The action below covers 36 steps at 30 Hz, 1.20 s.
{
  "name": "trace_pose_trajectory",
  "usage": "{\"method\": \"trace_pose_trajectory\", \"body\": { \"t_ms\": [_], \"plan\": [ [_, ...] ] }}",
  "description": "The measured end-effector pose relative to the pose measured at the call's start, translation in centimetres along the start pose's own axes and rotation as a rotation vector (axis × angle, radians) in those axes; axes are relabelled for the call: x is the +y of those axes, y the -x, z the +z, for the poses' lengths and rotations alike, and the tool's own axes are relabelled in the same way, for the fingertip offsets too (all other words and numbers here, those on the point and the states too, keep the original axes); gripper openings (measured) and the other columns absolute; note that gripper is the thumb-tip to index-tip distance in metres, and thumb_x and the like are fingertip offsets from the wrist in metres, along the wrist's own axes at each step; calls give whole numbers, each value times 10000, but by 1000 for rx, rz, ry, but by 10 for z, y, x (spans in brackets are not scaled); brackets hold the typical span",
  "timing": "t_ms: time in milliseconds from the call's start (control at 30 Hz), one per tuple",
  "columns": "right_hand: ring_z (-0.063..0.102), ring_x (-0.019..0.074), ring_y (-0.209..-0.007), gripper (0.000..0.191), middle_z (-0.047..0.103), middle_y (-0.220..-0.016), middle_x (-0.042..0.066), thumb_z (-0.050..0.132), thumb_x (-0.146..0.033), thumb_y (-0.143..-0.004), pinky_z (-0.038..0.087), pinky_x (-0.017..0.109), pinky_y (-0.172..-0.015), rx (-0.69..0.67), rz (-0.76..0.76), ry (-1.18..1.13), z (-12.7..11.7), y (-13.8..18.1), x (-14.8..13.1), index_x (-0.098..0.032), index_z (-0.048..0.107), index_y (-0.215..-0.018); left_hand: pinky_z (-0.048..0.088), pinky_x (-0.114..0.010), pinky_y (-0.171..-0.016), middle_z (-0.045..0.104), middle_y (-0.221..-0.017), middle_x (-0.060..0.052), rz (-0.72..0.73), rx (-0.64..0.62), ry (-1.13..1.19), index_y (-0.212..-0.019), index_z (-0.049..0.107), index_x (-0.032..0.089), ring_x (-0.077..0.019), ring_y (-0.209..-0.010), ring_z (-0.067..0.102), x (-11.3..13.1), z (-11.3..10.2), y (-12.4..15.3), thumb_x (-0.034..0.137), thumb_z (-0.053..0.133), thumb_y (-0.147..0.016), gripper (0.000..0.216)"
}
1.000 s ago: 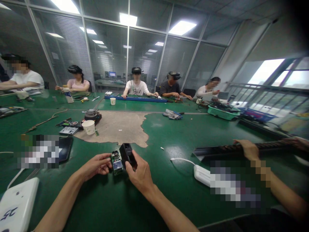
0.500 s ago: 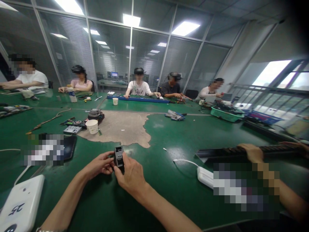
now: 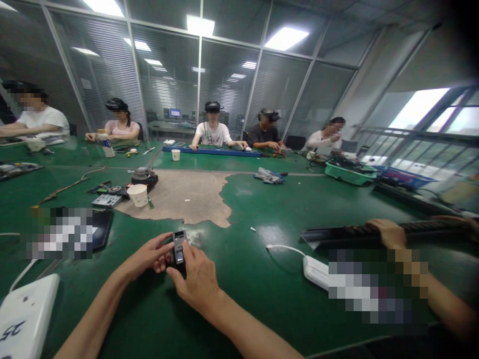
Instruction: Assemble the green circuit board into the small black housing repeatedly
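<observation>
A small dark grey box (image 3: 180, 240) with rectangular openings on its face stands between my hands, just above or on the green table; which of the two I cannot tell. My left hand (image 3: 150, 255) grips its left side, the fingers bent against it. From the right, my right hand (image 3: 200, 273) holds it, with the index finger along the face and the thumb low near the front. The lower part of the box is partly hidden by my fingers.
The green table (image 3: 239, 259) has a bare tan patch (image 3: 194, 192). A paper cup (image 3: 137, 195) and computer parts (image 3: 108, 200) sit left. On the right, a white power bank (image 3: 316, 271) lies near a co-worker's hand (image 3: 387, 232) on a long black rail (image 3: 333, 237). Gloves (image 3: 270, 175) lie farther back.
The box has tilted in my hands, so its face with the openings turns more upward. Both hands have shifted slightly left and down in the picture, while the whole view moved slightly left.
</observation>
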State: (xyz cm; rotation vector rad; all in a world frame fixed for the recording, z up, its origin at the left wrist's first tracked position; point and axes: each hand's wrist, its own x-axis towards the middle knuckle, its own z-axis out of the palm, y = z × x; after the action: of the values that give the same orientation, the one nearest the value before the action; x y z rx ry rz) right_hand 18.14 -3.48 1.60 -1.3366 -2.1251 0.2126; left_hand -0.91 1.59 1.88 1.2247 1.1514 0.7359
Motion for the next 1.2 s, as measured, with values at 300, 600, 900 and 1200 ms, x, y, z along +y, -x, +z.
{"method": "trace_pose_trajectory", "body": {
  "t_ms": [300, 600, 900, 1200],
  "plan": [
    [626, 264, -928, 657, 591, -1159, 180, 532, -396, -872, 520, 381, -787, -20, 12, -25, 13, -4, 3, -101, 315, -1418, 524, -248, -504, 662, -719, -27, -19, -15, -18, -1452, 268, 194, -153, -551, 637, -3, -1, -2, 506, 600, -834, 768],
    [618, 221, -1006, 507, 645, -1107, 110, 521, -377, -885, 487, 327, -883, 161, -22, -219, -26, -13, 0, -137, 462, -1328, 515, -235, -528, 651, -788, -51, -34, -49, 105, -1409, 360, 207, -138, -580, 629, 2, 0, 2, 533, 534, -868, 655],
    [613, 242, -1044, 495, 636, -1154, 136, 542, -307, -851, 475, 354, -918, 165, 46, -95, -44, -2, 50, -121, 495, -1308, 536, -246, -573, 681, -832, -62, -30, -103, 49, -1441, 286, 162, -133, -612, 642, -4, -3, -1, 414, 683, -801, 794],
    [631, 262, -1006, 533, 651, -1125, 128, 567, -331, -828, 496, 367, -868, 118, 135, 55, -36, 11, 64, -162, 486, -1328, 542, -265, -574, 703, -784, -72, -7, -48, 8, -1423, 325, 126, -171, -614, 670, -9, 0, -8, 414, 690, -787, 788]
  ]
}}
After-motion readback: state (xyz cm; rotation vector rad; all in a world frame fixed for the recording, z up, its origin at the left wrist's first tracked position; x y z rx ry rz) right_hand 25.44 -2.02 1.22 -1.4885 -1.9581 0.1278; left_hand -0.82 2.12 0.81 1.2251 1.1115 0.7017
